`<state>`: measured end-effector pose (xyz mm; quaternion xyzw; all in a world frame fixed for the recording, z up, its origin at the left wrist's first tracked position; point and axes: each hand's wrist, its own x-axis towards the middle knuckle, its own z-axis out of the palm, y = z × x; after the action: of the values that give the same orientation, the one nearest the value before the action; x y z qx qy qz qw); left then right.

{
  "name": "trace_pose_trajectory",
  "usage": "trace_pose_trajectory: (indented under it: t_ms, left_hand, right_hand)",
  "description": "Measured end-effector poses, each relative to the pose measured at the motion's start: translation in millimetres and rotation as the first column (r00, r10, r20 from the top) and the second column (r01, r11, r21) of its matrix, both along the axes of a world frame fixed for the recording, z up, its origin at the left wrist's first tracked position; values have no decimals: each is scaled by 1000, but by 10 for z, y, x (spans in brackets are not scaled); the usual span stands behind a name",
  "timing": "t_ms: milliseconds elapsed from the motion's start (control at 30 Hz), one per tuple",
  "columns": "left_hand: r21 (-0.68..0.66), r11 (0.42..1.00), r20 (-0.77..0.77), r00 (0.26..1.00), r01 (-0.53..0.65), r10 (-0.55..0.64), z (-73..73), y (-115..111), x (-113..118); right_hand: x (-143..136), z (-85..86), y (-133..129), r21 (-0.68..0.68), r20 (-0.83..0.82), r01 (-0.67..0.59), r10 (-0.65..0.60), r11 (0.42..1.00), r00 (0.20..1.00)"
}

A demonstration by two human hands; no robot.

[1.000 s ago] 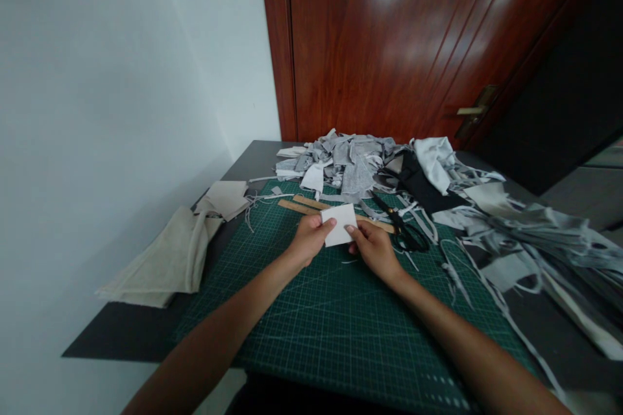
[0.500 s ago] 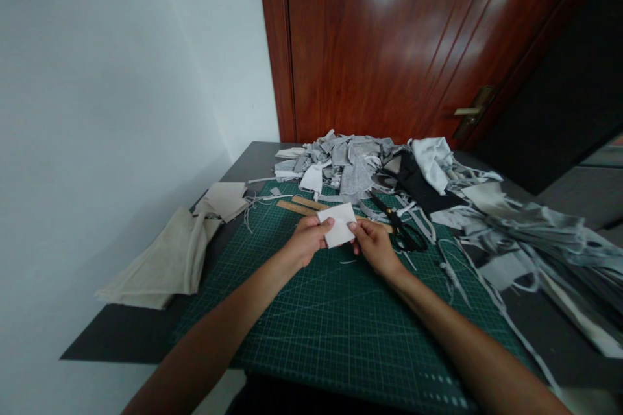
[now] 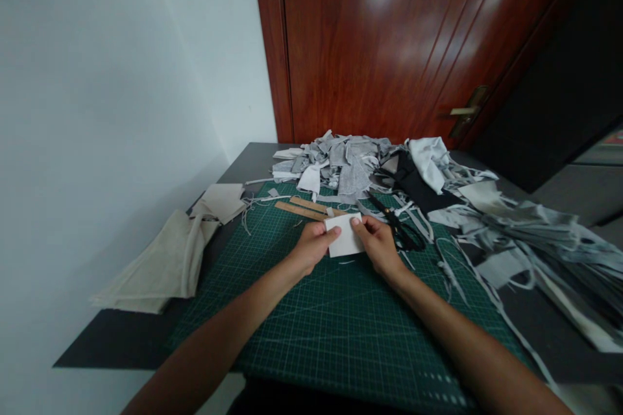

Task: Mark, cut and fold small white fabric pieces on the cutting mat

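Between my two hands is a small white square of fabric [image 3: 345,238], held above the green cutting mat [image 3: 311,331]. My left hand [image 3: 312,246] pinches its left edge, thumb on top. On the upper right edge my right hand [image 3: 379,243] grips it, the thumb pressed on its face and the fingers behind. Just beyond the square lie wooden rulers [image 3: 302,208], partly hidden by it. Black-handled scissors [image 3: 409,237] rest on the mat to the right of my right hand.
Grey and white fabric scraps [image 3: 341,165] are heaped at the back, beside a black cloth [image 3: 418,188]. More grey strips [image 3: 540,233] spread along the right. Folded beige cloth [image 3: 160,266] and pale squares [image 3: 221,201] lie at the left by the wall [image 3: 121,110].
The white square has turned and come slightly nearer to me. My right hand has shifted its grip to the upper right edge, thumb on top.
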<state>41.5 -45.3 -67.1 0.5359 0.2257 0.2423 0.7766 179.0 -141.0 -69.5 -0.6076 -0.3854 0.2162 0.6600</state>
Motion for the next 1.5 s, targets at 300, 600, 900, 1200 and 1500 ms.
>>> trace_pose_trajectory:
  t_ms: [300, 600, 900, 1200, 1500]
  left_hand:
    - [14, 999, 12, 999, -36, 35, 44, -94, 3]
    - [85, 996, 57, 998, -22, 17, 13, -149, 37]
    - [59, 997, 35, 999, -42, 40, 17, -159, 35]
    - [30, 990, 31, 990, -135, 134, -7, -108, 38]
    - [-111, 981, 31, 986, -157, 162, 13, -167, 46]
  right_hand:
    - [39, -81, 8, -2, 84, 4, -4, 1000, 996]
    - [41, 7, -25, 19, 228, 87, -89, 996, 970]
    - [124, 24, -16, 23, 596, 115, -106, 993, 796]
    - [116, -53, -8, -11, 563, 99, -76, 995, 823]
    - [127, -22, -18, 19, 499, 112, -107, 994, 860]
